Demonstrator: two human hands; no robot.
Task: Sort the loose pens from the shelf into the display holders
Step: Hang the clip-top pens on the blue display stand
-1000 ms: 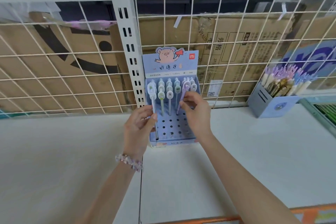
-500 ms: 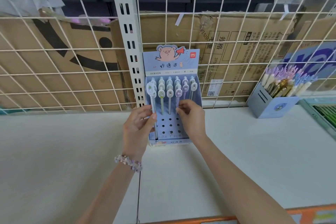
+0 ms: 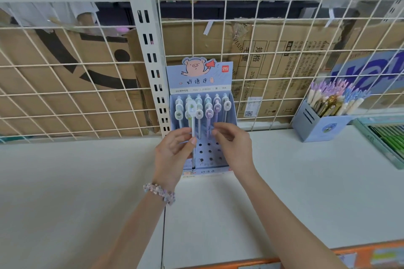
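One white-capped gel pen (image 3: 193, 129) stands pinched in the left hand (image 3: 175, 155), tip near the display holder's (image 3: 232, 116) front-left corner; the right hand (image 3: 234, 146) hovers loosely curled, empty. Misaligned, the tip could miss its hole and tip neighbouring pens.

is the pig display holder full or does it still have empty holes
Not full: the display holder has pens in its back rows, while front holes are empty.

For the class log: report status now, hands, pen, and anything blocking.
Left hand pinches one pen, tip low over the pig display holder. Right hand holds nothing, fingers loosely curled beside the racked pens. Front holes free; nothing blocking.
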